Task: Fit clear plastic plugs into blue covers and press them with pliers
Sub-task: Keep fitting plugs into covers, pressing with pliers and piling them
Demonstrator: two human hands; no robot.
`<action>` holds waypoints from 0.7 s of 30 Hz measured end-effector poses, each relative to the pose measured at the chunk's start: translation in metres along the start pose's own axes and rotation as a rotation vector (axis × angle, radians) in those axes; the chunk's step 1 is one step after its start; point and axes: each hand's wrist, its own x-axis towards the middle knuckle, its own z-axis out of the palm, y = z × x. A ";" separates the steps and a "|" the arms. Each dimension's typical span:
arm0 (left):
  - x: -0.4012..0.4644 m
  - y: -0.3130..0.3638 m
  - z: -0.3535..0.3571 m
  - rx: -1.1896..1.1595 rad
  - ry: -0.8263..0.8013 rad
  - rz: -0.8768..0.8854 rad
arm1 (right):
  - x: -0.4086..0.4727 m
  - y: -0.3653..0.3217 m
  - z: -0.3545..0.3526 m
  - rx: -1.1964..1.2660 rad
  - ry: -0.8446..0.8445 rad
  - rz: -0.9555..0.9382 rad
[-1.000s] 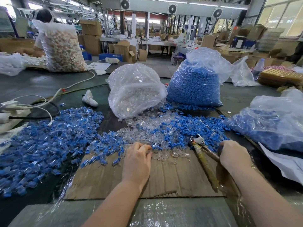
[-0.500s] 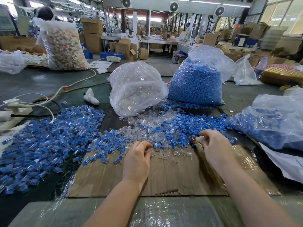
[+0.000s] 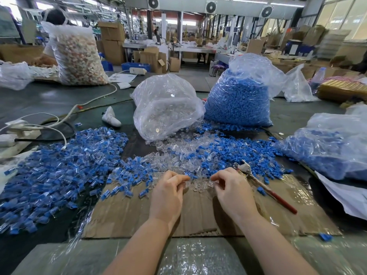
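Factory benches and stacked cartons fill the background behind a dark worktable. Loose clear plastic plugs [image 3: 190,167] and small blue plastic covers [image 3: 234,153] lie mixed at the far edge of a flat brown cardboard sheet [image 3: 198,215]. Both hands pick there: left hand [image 3: 168,193] and right hand [image 3: 232,192] pinch something small; what, I cannot tell. Red-handled metal pliers [image 3: 264,185] lie released just right. Assembled pieces [image 3: 59,171] heap toward the table's left edge; full bags suggest plenty remains.
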 end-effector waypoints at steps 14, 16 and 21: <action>0.002 -0.001 0.001 0.026 -0.098 0.031 | 0.034 0.007 0.008 -0.344 -0.031 0.184; 0.002 0.000 0.001 0.020 -0.095 0.046 | 0.037 0.005 0.010 -0.407 -0.041 0.221; 0.002 0.000 0.001 0.001 -0.091 0.047 | 0.044 -0.001 0.013 -0.431 -0.049 0.280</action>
